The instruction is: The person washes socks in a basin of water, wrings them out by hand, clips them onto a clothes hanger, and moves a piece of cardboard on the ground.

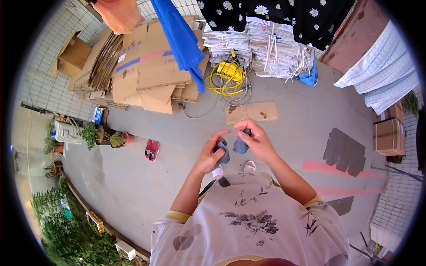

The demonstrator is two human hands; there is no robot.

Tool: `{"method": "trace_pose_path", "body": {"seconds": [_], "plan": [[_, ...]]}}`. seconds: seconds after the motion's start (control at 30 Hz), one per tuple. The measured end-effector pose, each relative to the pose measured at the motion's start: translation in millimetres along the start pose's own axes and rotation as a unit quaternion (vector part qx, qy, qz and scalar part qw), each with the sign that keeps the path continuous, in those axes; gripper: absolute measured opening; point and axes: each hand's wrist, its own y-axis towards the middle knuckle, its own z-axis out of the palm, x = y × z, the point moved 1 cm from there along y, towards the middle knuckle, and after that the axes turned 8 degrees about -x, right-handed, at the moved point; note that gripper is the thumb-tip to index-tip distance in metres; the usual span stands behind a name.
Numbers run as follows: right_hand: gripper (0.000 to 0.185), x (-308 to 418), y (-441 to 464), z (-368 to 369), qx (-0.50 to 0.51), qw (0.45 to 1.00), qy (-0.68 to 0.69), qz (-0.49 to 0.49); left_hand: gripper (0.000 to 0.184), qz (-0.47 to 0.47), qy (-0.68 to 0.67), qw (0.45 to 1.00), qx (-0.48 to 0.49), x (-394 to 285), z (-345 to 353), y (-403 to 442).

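Note:
My left hand [209, 153] is closed around a small crumpled piece of grey-blue cloth [224, 153], sock-like in size. In front of my body, my right hand [257, 141] grips a second bunched piece of grey-blue cloth [241, 145] of the same colour. A narrow gap separates the two pieces. Folds and fingers hide their full shape, so I cannot tell for sure that they are socks. Both hands are above the floor, over my feet in white sandals [250, 166].
Flattened cardboard boxes [146, 66] and bundled paper stacks [275, 48] line the wall. A yellow cable coil [230, 75] lies beside a cardboard piece [251, 112]. Blue cloth [182, 40] and daisy-print fabric [310, 17] hang overhead. Red shoes [151, 150] are on the left.

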Motion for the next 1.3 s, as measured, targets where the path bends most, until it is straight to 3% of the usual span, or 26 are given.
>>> {"method": "trace_pose_path", "body": {"seconds": [0.13,0.23,0.3,0.33,0.43,0.57,0.6,0.63,0.7,0.8,0.93,1.03,1.17,1.23,1.3], "plan": [[0.021,14.0,16.6,9.3,0.073,0.994,-0.067,-0.038,0.026,-0.029,0.024,0.999,-0.01,12.8,10.8,4.3],[0.035,46.3,65.4,-18.2,0.028,0.988,-0.154,0.014,0.012,-0.038,0.014,0.997,-0.067,19.7,-5.7,2.2],[0.051,66.0,131.8,-55.4,-0.088,0.978,-0.177,-0.058,0.012,-0.04,-0.019,0.994,-0.101,25.3,-21.3,-7.1],[0.062,69.0,174.5,-79.2,-0.118,0.973,-0.168,-0.109,0.013,-0.087,-0.045,0.987,-0.129,21.9,-28.2,-14.2],[0.089,103.6,274.1,-109.1,-0.091,0.966,-0.168,-0.176,0.015,-0.104,-0.051,0.977,-0.178,34.2,-46.4,-35.3],[0.097,125.9,350.8,-65.0,0.029,0.994,-0.099,-0.034,0.014,-0.162,-0.106,0.953,-0.235,41.5,-49.0,-65.9],[0.092,110.9,373.0,-58.5,0.023,0.994,-0.091,-0.05,0.015,-0.156,-0.088,0.954,-0.24,48.3,-52.4,-71.3],[0.075,121.6,361.6,-40.5,0.026,0.996,-0.085,-0.009,0.015,-0.152,-0.068,0.955,-0.247,51.6,-57.0,-77.0],[0.053,101.1,390.4,-28.2,0.139,0.99,0.024,0.016,0.016,-0.154,-0.069,0.95,-0.262,53.1,-62.5,-89.1],[0.042,85.3,389.6,-8.9,0.166,0.979,0.111,0.044,0.016,-0.153,-0.055,0.943,-0.29,50.7,-68.9,-98.3],[0.034,95.4,347.3,13.9,0.233,0.972,0.004,0.017,0.014,-0.14,-0.055,0.947,-0.284,55.1,-83.4,-95.9],[0.029,107.6,300.1,2.2,0.155,0.983,-0.026,0.092,0.015,-0.14,-0.042,0.96,-0.238,54.8,-100.4,-77.1],[0.032,143.7,211.7,-44.6,0.072,0.984,-0.155,0.053,0.014,-0.122,-0.062,0.98,-0.145,48.2,-136.5,-36.1],[0.028,170.0,161.4,-72.1,-0.001,0.972,-0.227,0.062,0.014,-0.114,-0.07,0.987,-0.088,52.8,-162.6,-12.5],[0.03,196.0,106.4,-89.3,-0.166,0.933,-0.312,0.065,0.016,-0.118,-0.044,0.99,-0.061,41.1,-182.4,5.4]]}}
